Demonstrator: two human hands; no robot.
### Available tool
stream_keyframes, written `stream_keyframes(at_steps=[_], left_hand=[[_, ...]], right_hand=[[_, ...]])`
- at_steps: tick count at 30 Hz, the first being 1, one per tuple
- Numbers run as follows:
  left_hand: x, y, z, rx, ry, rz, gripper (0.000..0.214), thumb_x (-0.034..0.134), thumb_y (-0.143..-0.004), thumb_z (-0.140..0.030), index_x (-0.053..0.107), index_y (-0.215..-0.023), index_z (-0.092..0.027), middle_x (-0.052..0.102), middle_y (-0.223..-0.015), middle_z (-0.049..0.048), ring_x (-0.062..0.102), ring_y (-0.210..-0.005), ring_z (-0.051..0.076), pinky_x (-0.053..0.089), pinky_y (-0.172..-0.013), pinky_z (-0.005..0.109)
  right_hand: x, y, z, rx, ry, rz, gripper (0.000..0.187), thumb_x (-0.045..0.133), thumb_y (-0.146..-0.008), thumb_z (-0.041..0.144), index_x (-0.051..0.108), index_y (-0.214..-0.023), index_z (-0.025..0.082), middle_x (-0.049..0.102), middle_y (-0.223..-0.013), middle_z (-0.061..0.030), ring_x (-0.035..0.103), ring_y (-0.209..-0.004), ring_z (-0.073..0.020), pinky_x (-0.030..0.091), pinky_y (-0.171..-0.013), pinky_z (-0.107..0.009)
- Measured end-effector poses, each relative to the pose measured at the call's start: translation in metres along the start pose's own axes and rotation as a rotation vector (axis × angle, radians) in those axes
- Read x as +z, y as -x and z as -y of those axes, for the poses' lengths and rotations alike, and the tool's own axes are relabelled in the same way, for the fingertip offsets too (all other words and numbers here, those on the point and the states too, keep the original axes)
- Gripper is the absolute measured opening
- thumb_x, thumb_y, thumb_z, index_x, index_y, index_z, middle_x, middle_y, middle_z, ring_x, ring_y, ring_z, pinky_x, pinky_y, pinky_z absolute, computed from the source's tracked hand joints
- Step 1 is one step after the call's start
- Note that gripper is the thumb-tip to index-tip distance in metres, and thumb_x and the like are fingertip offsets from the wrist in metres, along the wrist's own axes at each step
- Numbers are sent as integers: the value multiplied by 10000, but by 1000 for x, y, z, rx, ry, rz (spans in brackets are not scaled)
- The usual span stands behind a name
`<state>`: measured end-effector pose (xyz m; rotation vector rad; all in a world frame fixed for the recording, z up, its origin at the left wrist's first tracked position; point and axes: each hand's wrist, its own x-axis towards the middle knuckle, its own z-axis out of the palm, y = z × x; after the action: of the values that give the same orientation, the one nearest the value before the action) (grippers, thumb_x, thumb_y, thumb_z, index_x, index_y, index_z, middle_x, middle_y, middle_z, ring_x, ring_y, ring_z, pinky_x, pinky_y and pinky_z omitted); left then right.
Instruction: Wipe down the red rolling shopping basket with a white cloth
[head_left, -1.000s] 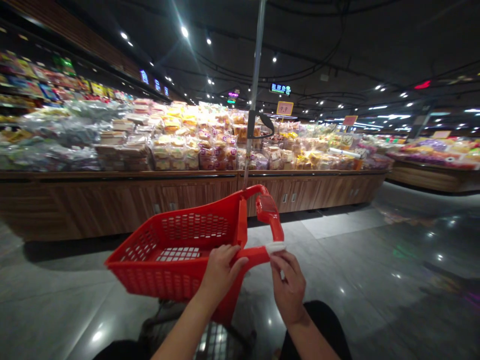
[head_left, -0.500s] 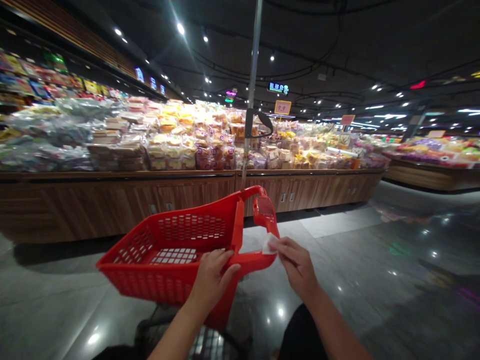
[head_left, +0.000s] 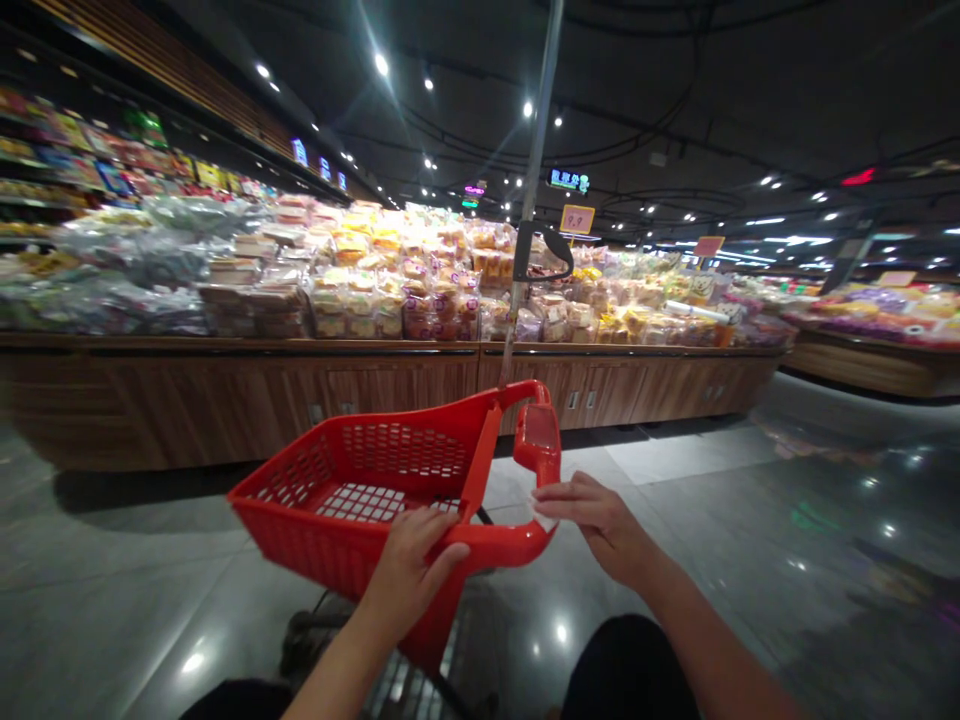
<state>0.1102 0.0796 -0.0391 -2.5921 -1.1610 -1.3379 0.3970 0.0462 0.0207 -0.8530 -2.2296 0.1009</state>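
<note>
The left hand is clamping the handle of a red plastic shopping-cart basket, steadying it — a firm hold that lets the right hand, set apart, press a white tissue against the handle's bend. Polished grey floor tiles are gleaming below, and a wood-fronted counter is standing piled with bagged baked goods.

Left hand grips the rim of a red plastic shopping cart basket; right hand touches a white tissue on the basket's handle, facing a wood-fronted counter stacked with bagged bread.
</note>
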Motion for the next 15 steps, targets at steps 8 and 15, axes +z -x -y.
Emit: stream_keyframes(at_steps=[8,15], left_hand=[[-3,-4,-2,-13,-1,34,359,502,-836,-495,651,-991,-207,693,-940,51,621,-892,209,489,-802,353],[-6,0,1,-51,18,29,370,521,-817,-506,663,-992,-213,702,-958,56,625,-917,214,495,-848,368]], right_hand=[[14,0,-8,49,167,-198,513,368,-859,30,507,-1291,267,489,-1333,-76,495,-1141,-217,454,-921,-416],[5,-6,-2,-23,140,-34,521,394,-809,6,543,-1243,253,604,-1217,-55,557,-1020,-205,476,-865,-395]])
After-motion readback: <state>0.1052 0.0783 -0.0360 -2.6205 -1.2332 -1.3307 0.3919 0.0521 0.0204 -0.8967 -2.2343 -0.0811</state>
